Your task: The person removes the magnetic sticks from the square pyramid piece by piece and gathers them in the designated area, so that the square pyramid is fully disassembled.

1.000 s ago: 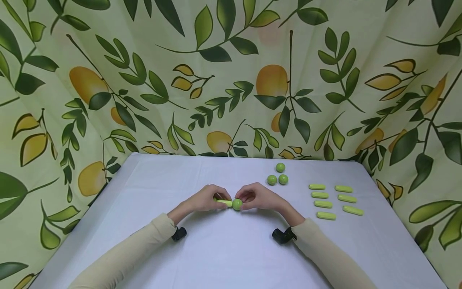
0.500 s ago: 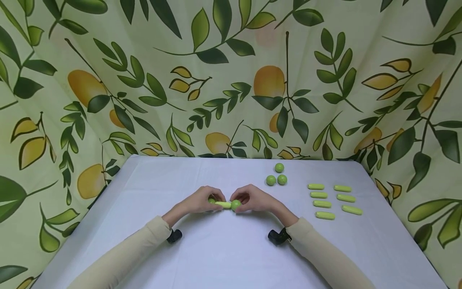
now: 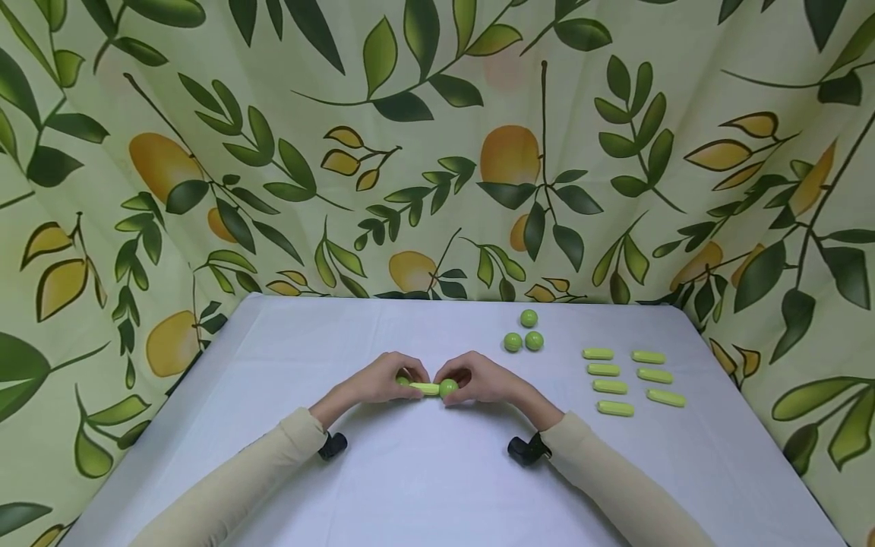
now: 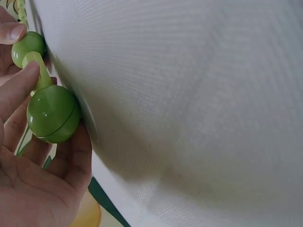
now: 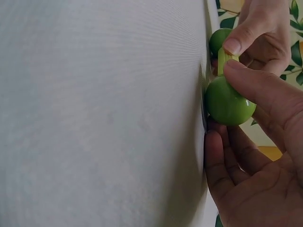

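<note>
In the middle of the table, a short pale-green stick (image 3: pixel 427 389) joins two glossy green balls end to end. My left hand (image 3: pixel 386 377) pinches the stick near its left end, the thumb laid along it. The left ball (image 4: pixel 53 113) sits against that hand's curled fingers, partly covered in the head view. My right hand (image 3: pixel 481 377) grips the right ball (image 3: pixel 448 387) between thumb and fingers. Its thumb tip reaches the stick's end in the right wrist view. The assembly lies low, close over the white cloth (image 5: pixel 94 113).
Three loose green balls (image 3: pixel 534 340) stand grouped toward the back, right of centre. Further right, several pale-green sticks (image 3: pixel 616 408) lie in two columns. A leaf-and-fruit patterned curtain (image 3: pixel 424 190) hangs behind the table (image 3: pixel 383 486).
Both hands have shifted slightly left in view with the balls and stick. The right fingers have closed further over the right ball, and more of the stick and left ball shows.
</note>
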`<act>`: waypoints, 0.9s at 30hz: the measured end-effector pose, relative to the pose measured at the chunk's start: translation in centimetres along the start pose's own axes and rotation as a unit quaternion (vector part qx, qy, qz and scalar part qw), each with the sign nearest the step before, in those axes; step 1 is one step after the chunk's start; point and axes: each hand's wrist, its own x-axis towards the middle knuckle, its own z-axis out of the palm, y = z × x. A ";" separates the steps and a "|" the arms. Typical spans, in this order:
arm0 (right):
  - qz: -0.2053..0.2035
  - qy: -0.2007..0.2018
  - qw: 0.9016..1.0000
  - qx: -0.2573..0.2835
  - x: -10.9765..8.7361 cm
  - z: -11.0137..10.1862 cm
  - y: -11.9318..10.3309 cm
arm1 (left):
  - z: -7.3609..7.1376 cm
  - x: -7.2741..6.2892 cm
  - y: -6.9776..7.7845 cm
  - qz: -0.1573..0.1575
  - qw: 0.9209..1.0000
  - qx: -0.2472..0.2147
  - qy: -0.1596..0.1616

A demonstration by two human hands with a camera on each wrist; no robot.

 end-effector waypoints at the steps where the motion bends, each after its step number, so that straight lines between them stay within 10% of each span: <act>1: 0.000 -0.002 1.000 -0.001 0.0 0.0 -0.1 | 0.0 0.0 0.0 0.001 1.000 0.000 -0.002; 27: -0.007 0.043 0.999 0.021 -4.3 -3.5 0.2 | 0.1 -0.2 -0.6 -0.019 1.000 0.000 0.010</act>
